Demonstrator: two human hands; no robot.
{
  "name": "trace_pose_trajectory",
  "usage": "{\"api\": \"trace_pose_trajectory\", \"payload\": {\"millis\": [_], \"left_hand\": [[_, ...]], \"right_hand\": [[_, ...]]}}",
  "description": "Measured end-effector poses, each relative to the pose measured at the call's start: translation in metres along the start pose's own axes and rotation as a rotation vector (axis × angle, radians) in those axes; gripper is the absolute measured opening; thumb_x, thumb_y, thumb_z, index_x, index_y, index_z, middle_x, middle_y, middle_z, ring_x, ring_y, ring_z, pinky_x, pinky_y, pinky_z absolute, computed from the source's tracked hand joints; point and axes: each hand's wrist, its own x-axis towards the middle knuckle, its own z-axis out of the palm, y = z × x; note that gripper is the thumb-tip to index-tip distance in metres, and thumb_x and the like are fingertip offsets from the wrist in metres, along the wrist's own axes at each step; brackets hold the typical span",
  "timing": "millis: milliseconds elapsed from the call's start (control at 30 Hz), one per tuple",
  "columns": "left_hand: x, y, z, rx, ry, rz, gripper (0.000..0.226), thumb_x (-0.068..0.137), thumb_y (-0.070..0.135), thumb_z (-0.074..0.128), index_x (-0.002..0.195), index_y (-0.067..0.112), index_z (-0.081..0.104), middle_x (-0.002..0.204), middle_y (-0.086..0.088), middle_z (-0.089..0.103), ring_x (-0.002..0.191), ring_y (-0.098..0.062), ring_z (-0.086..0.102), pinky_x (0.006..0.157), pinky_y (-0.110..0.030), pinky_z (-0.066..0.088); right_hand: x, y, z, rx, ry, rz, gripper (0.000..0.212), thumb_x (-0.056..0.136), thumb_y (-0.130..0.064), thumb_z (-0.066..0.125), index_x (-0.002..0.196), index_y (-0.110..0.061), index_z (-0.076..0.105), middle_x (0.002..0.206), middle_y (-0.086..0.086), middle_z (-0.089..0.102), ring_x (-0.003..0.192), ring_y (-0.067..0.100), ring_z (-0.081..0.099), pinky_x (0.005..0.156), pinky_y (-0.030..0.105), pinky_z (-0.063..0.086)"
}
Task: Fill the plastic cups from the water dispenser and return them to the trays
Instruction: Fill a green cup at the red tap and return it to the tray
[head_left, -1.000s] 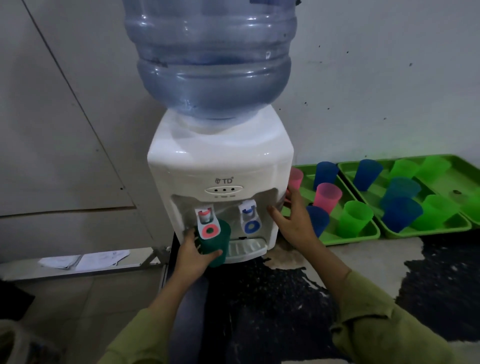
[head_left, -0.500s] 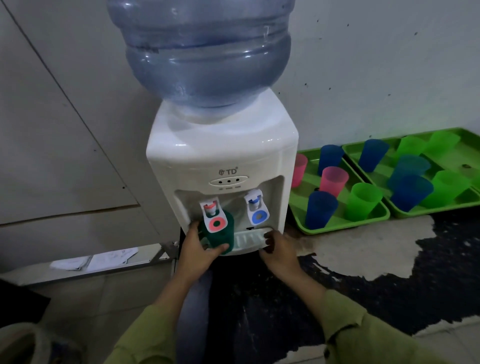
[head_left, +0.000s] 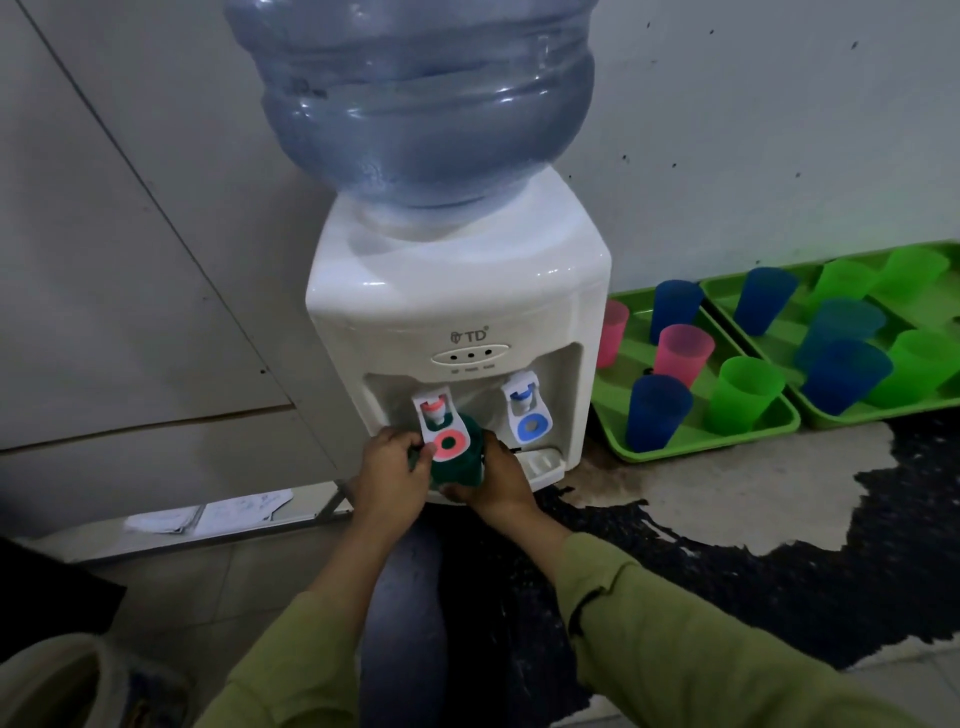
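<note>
Two hands clasp one dark green plastic cup under the red tap lever of the white water dispenser. The left hand closes its grip round the cup's left side, the right hand round its right side and base. Well apart to the right, bright green plastic trays carry blue, pink and green tumblers.

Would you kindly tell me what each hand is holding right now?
Left hand: closed, gripping the dark green cup under the red tap.
Right hand: closed, holding the same cup's right side.
</note>
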Motion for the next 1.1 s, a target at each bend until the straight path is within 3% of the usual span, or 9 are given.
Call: {"api": "trace_pose_trajectory", "payload": {"millis": [167, 333, 500, 633, 900, 1100], "left_hand": [[-0.007, 0.004, -0.005, -0.035, -0.016, 0.029, 0.021, 0.087, 0.012, 0.054, 0.066, 0.012, 0.051, 0.076, -0.004, 0.049, 0.073, -0.02, 0.046, 0.064, -0.028, 0.029], [-0.015, 0.012, -0.013, -0.179, 0.008, -0.022, 0.031, 0.085, 0.01, 0.053, 0.056, 0.014, 0.044, 0.065, -0.002, 0.045, 0.061, -0.013, 0.042, 0.054, -0.026, 0.03], [-0.017, 0.017, -0.023, -0.408, 0.06, -0.158, 0.024, 0.084, 0.018, 0.051, 0.069, 0.0, 0.058, 0.068, -0.017, 0.056, 0.059, -0.015, 0.043, 0.057, -0.031, 0.034], [-0.008, 0.023, -0.03, -0.593, 0.105, -0.282, 0.031, 0.085, 0.017, 0.049, 0.056, 0.015, 0.061, 0.056, 0.0, 0.057, 0.051, -0.006, 0.048, 0.058, -0.032, 0.036], [-0.004, 0.023, -0.033, -0.657, 0.071, -0.357, 0.026, 0.065, 0.035, 0.05, 0.05, 0.019, 0.064, 0.056, 0.0, 0.06, 0.062, -0.018, 0.052, 0.066, -0.035, 0.037], [-0.005, 0.023, -0.038, -0.66, 0.044, -0.347, 0.024, 0.065, 0.037, 0.051, 0.053, 0.022, 0.066, 0.064, -0.001, 0.064, 0.062, -0.013, 0.054, 0.069, -0.033, 0.04]], "right_hand": [[0.0, 0.0, -0.002, 0.028, -0.036, 0.023, 0.073, 0.064, -0.027, 0.082, 0.126, -0.016, 0.042, 0.124, 0.007, 0.058, 0.111, 0.026, 0.056, 0.093, 0.038, 0.048], [-0.002, 0.0, -0.003, 0.048, -0.058, 0.018, 0.074, 0.065, -0.025, 0.08, 0.127, -0.017, 0.04, 0.125, 0.007, 0.057, 0.112, 0.026, 0.056, 0.093, 0.042, 0.048], [-0.002, 0.0, -0.005, 0.033, -0.068, 0.014, 0.073, 0.066, -0.024, 0.081, 0.127, -0.016, 0.04, 0.125, 0.006, 0.057, 0.112, 0.024, 0.055, 0.095, 0.039, 0.046], [0.0, -0.002, -0.006, -0.009, -0.075, 0.016, 0.074, 0.068, -0.026, 0.08, 0.129, -0.015, 0.039, 0.127, 0.005, 0.056, 0.115, 0.023, 0.053, 0.096, 0.031, 0.043], [0.001, -0.001, -0.006, -0.016, -0.081, 0.031, 0.074, 0.068, -0.027, 0.08, 0.129, -0.017, 0.038, 0.127, 0.005, 0.056, 0.116, 0.024, 0.053, 0.095, 0.029, 0.042], [0.002, 0.0, -0.005, 0.002, -0.079, 0.04, 0.075, 0.067, -0.027, 0.08, 0.129, -0.018, 0.038, 0.126, 0.004, 0.056, 0.116, 0.023, 0.053, 0.093, 0.027, 0.041]]}}
